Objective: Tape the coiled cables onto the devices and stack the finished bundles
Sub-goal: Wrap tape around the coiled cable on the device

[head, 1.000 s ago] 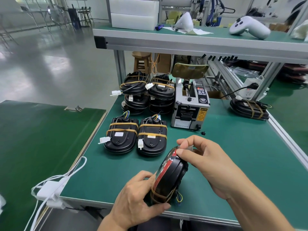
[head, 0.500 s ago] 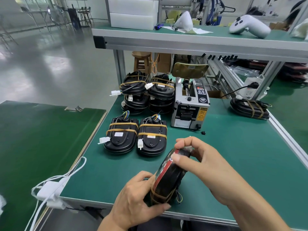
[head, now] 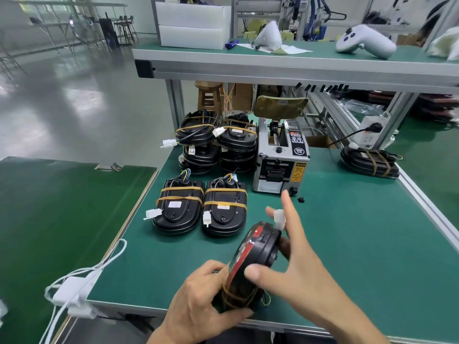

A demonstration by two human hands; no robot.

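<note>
A black device (head: 260, 249) with a red face stands on edge near the table's front. My left hand (head: 198, 301) grips its lower end, where brown tape wraps it. My right hand (head: 305, 269) lies against its right side with fingers spread and straight and the thumb pressing the rim. The cable's white connector (head: 279, 218) sticks up between two of those fingers. Two taped bundles (head: 177, 207) (head: 224, 209) lie flat side by side. Behind them stand two stacks of finished bundles (head: 198, 142) (head: 238, 145).
A tape dispenser machine (head: 280, 157) stands mid-table, with a small black part (head: 301, 200) in front of it. One more bundle (head: 370, 161) lies at the far right edge. A white adapter with its cord (head: 72, 291) hangs off the front left corner. A shelf (head: 273, 63) runs overhead.
My right hand has left the device's top edge and spread open along its right side, and the white connector now shows between its fingers. My left hand holds as before.
</note>
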